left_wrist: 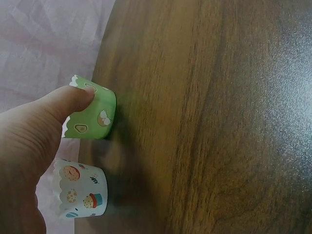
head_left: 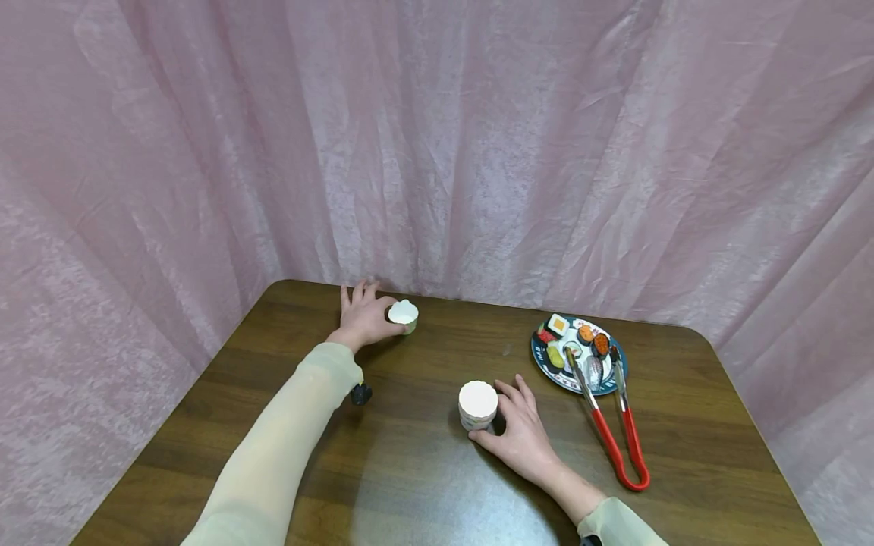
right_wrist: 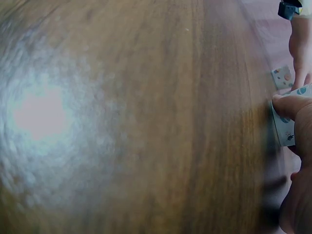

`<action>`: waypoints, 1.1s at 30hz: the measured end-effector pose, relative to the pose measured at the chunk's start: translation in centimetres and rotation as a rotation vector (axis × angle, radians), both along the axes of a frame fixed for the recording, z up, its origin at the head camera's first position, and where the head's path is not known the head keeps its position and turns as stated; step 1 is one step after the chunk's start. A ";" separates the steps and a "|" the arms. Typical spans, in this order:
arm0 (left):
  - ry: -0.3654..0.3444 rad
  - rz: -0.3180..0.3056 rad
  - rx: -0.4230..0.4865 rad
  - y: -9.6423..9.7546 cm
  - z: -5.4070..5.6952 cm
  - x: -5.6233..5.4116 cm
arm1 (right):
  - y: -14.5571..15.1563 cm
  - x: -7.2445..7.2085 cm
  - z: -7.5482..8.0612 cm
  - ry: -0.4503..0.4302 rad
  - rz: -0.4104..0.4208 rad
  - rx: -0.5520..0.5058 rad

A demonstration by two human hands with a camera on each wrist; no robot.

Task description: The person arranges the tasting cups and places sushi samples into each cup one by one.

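Near the back of the wooden table, my left hand (head_left: 365, 318) pinches a green paper baking cup (left_wrist: 100, 114) with avocado prints, its thumb on the side near the scalloped rim. Beside that cup stands a white baking cup (left_wrist: 85, 190) with doughnut and cupcake prints, hidden by the hand in the head view. My right hand (head_left: 522, 436), closer to me and to the right, holds another white printed baking cup (head_left: 477, 406) between thumb and fingers. This cup is upright, low at the tabletop. Its far side is partly covered by the hand in the right wrist view.
A round patterned plate (head_left: 544, 362) with several sushi pieces sits at the back right. Metal tongs with red handles (head_left: 608, 440) lie with their tips over it. Pink curtains (head_left: 437, 152) hang behind the table (head_left: 423, 470).
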State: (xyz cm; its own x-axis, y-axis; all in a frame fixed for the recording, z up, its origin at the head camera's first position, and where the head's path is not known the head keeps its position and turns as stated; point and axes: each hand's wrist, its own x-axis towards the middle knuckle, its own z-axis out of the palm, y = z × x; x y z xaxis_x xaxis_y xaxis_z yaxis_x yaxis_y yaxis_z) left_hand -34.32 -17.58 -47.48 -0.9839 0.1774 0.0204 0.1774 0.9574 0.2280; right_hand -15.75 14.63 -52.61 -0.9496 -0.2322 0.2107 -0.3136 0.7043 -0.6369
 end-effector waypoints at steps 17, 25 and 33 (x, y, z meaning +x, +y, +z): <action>0.089 -0.051 0.060 -0.3 0.9 0.8 | 0.0 0.0 0.1 0.005 0.005 0.004; 0.147 -0.171 0.168 0.5 2.0 2.3 | 0.3 -0.2 0.5 -0.008 0.018 0.003; -0.052 -0.321 0.442 2.7 1.1 7.2 | 0.3 -0.4 0.8 -0.030 0.028 -0.008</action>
